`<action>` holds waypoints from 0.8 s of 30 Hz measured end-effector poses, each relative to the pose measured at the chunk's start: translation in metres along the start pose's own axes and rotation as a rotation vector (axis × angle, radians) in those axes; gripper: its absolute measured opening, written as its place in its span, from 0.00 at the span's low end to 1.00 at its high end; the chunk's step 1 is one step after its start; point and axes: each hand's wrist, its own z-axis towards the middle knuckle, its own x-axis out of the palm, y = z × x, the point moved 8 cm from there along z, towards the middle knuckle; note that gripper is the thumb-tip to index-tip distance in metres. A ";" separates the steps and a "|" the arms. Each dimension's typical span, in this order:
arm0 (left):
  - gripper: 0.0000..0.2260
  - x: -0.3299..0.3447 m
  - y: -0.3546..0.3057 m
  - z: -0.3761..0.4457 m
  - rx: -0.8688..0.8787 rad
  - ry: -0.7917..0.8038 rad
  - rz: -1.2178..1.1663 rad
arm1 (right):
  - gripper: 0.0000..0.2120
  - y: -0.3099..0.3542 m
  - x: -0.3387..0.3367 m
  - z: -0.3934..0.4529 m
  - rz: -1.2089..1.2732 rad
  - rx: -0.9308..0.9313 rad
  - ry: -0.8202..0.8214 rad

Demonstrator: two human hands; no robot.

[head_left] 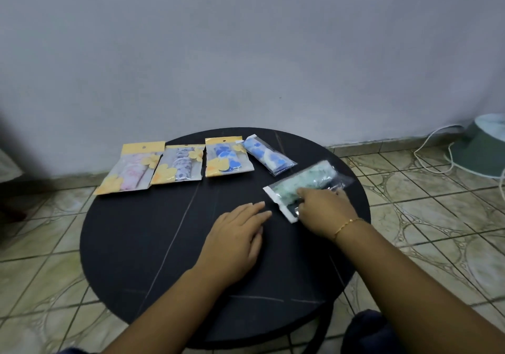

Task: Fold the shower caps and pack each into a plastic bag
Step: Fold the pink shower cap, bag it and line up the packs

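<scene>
The green shower cap (306, 181), folded and already inside its clear plastic bag (338, 183), lies on the right part of the round black counter (153, 239), set diagonally with the white flap (280, 206) at its near-left end. The right hand (325, 211) rests on the near half of the bag, fingers curled onto the film close to the flap; whether they pinch it or only press on it cannot be told. The left hand (235, 239) lies flat on the counter just left of the flap, fingers straight and together, holding nothing. Probable faults: the flap appears unsealed, so a pull on the film could let the cap slide toward the opening; the slick bag could skate on the smooth counter under a one-sided press; trapped air could leave the pack bulged. 4 other packs sit along the far edge, namely 3 yellow-card packs (231, 157) and 1 blue pack (269, 157), the nearest of them close to the green pack, so a sweep of the right hand could displace them.
</scene>
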 end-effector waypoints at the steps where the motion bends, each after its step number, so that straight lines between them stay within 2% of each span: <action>1: 0.18 -0.001 -0.001 -0.002 0.005 -0.003 -0.009 | 0.20 0.007 -0.002 -0.007 0.084 -0.032 -0.053; 4: 0.20 0.000 -0.002 -0.011 0.010 0.037 0.049 | 0.19 0.020 -0.016 -0.030 0.314 -0.077 -0.222; 6: 0.21 0.003 -0.002 -0.016 0.009 0.092 0.105 | 0.21 0.017 -0.022 -0.033 0.185 -0.087 -0.328; 8: 0.23 0.003 -0.002 -0.020 -0.015 0.145 0.130 | 0.24 0.010 -0.013 -0.029 0.069 -0.063 -0.265; 11: 0.33 0.000 0.011 -0.026 -0.149 0.171 0.117 | 0.24 0.009 0.004 -0.028 0.069 -0.072 -0.090; 13: 0.36 -0.006 0.023 -0.030 -0.250 0.129 0.152 | 0.23 0.019 0.005 -0.034 0.078 -0.134 -0.099; 14: 0.36 -0.010 0.028 -0.032 -0.301 0.096 0.160 | 0.22 0.025 0.002 -0.037 0.134 -0.182 -0.119; 16: 0.36 -0.018 0.038 -0.035 -0.405 0.049 0.162 | 0.21 0.035 -0.007 -0.047 0.402 -0.275 -0.143; 18: 0.38 -0.021 0.044 -0.038 -0.488 0.051 0.157 | 0.21 0.035 -0.016 -0.050 0.630 -0.299 -0.140; 21: 0.39 -0.020 0.042 -0.039 -0.510 0.093 0.125 | 0.26 0.024 -0.016 -0.042 0.587 -0.282 -0.122; 24: 0.42 -0.018 0.033 -0.038 -0.466 0.116 0.071 | 0.28 0.028 0.005 -0.040 0.603 -0.322 0.100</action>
